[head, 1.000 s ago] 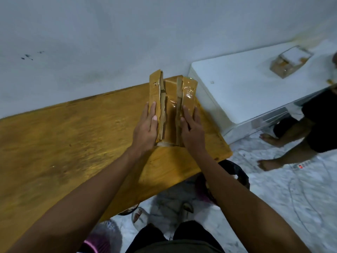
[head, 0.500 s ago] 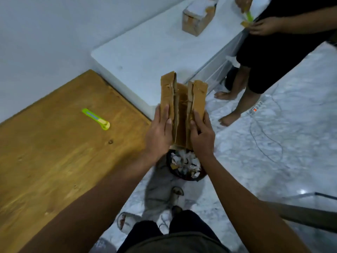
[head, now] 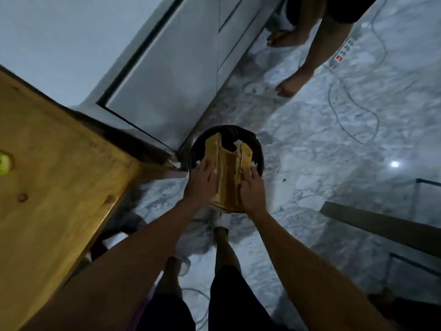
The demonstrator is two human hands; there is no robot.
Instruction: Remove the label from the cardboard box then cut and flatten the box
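Note:
The flattened brown cardboard box (head: 228, 173) hangs over a round black bin (head: 259, 155) on the floor, its far end inside the bin's rim. My left hand (head: 201, 181) holds the box's left edge and my right hand (head: 251, 187) holds its right edge, fingers wrapped on the folded flaps. White scraps show in the bin beside the cardboard.
The wooden table (head: 55, 182) fills the left side, with a green cutter (head: 4, 162) at the frame's edge. A white cabinet (head: 176, 68) stands behind the bin. Another person's bare feet (head: 290, 86) and a power strip (head: 340, 57) with cables lie on the marble floor.
Both hands carried the flattened box off the table, to the right and down, until it is over the bin. The view tilted down toward the floor.

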